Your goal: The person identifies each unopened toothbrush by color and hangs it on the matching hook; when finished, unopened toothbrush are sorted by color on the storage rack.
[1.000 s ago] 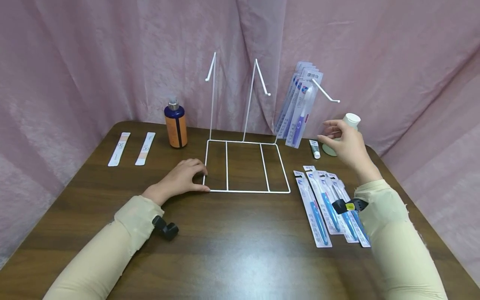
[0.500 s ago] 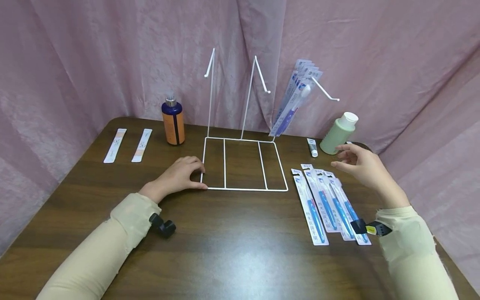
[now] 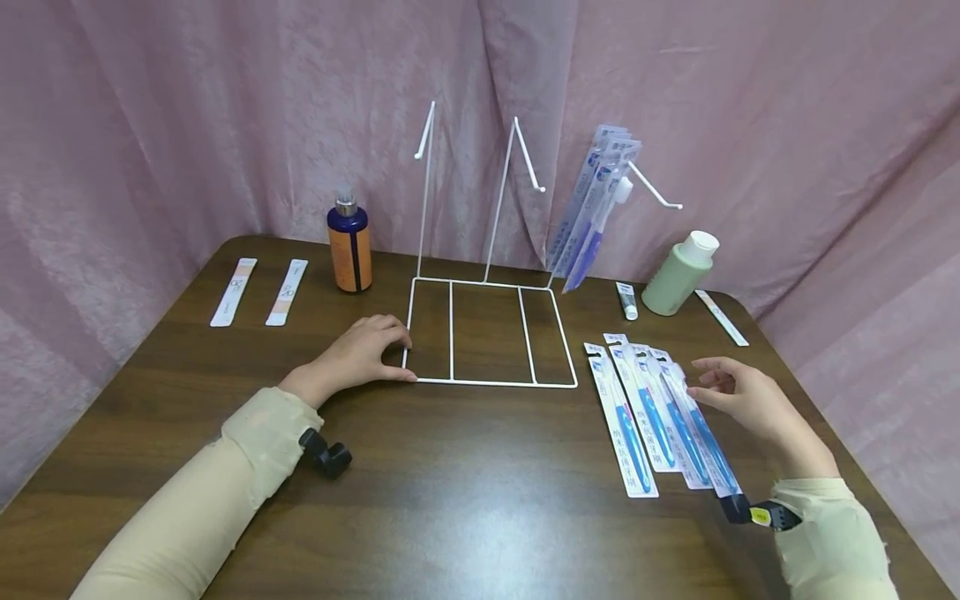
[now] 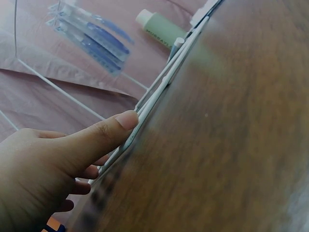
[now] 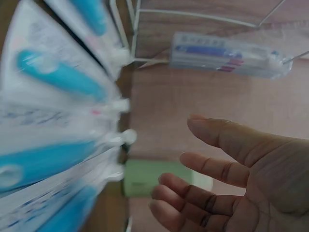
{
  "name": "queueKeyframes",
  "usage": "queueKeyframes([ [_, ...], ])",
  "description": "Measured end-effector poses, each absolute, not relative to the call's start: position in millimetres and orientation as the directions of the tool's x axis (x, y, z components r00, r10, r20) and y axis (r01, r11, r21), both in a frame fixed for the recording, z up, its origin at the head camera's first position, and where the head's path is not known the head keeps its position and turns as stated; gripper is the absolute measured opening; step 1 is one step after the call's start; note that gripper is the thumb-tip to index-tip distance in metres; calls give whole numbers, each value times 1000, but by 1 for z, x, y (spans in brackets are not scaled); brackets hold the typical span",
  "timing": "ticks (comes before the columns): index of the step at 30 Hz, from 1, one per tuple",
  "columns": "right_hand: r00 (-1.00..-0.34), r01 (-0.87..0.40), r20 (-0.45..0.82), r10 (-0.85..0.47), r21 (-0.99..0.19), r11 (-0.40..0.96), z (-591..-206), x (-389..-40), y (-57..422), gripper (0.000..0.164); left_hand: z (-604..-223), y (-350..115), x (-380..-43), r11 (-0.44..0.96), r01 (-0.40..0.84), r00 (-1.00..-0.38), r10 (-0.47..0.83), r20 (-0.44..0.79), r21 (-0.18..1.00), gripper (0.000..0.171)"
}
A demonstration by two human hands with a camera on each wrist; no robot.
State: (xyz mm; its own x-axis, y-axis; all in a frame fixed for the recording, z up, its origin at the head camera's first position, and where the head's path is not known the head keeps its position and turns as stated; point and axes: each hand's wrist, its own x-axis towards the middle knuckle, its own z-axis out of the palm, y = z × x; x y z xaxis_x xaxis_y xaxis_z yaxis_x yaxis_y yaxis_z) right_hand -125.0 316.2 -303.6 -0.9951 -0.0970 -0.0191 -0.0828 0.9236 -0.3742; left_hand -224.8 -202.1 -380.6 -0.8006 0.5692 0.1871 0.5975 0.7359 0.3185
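Left hand (image 3: 354,352): left of centre, thumb and fingers gripping the white rack (image 3: 485,283) by its near corner!
Right hand (image 3: 748,403): lower right, fingers loosely parted, nothing held, right beside the blue toothbrush packs (image 3: 654,412).
Purple toothbrush packs (image 3: 592,208): upper right of centre, on a rack hook, print too small to read.
Green bottle (image 4: 163,31): right of the head view; capitals resembling "MUGRAY", ending unclear.
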Motion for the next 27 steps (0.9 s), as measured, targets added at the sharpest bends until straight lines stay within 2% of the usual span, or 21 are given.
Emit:
queueKeyframes([
  [15,-980,43,-197,-19,-304,952,-340,-125,342,64,-381,-196,-225,730,611,-792,573,214,307,52],
  [21,-965,72,-262,2,-257,964,-341,-113,374,74,-386,-164,-234,709,637,-770,608,194,303,53],
  [27,-942,171,-329,63,-311,935,-345,-86,402,80,-382,-132,-245,673,679,-731,659,179,292,52],
])
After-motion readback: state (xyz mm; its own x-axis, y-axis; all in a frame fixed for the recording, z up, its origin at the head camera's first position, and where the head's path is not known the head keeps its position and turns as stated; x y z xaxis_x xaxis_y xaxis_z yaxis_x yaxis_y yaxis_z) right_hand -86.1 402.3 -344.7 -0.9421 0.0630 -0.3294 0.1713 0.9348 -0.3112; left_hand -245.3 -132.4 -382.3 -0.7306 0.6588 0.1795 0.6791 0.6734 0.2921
